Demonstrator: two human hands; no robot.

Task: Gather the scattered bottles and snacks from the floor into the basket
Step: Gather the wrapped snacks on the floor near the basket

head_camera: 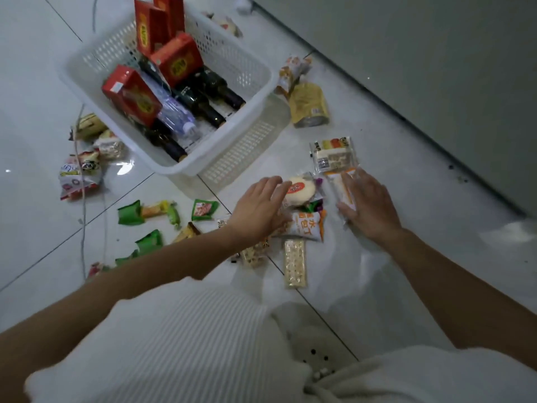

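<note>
**Step in hand:** snack collection, mid-task. The bottles already lie in the basket; loose packets remain on the floor.

**Basket** [270, 75]: white perforated plastic, standing on the floor tiles, just beyond the hands. Contents: dark glass bottles [216, 88], one clear water bottle [177, 116], red cartons [132, 96].

**Left hand** [258, 210]: fingers straight and apart, palm down, above a cluster of packets; fingertips at the edge of the round bun packet [300, 188]. Nothing gripped.

**Right hand** [369, 205]: laid flat, fingers spread over a clear-wrapped cake slice [340, 184]. Not clamped on it, as far as shows.

**Between the hands:** orange-and-white packet [308, 225], touching the bun packet. Just beside the cluster: barcoded cake packet [334, 155] and pale nougat bar [295, 263].

**Further scatter:** yellow pouch [309, 106] beside the basket's far corner; green sachets [130, 213] nearer the left arm; mixed packets [78, 177] left of the basket, crossed by a thin cable [84, 222].

**Next move, by judgement:** both hands should draw the cluster together, close round it, and lift it over the near rim. The slick wrappers may slip out of a loose scoop.

**Hard to make out:**
- Left fingertips are blurred, so contact with the bun packet is uncertain.
- Packets under the left forearm are partly covered.
- The right thumb's position under the slice is hidden.
- Printed labels are unreadable.
- The lower layer of the basket is obscured.
</note>
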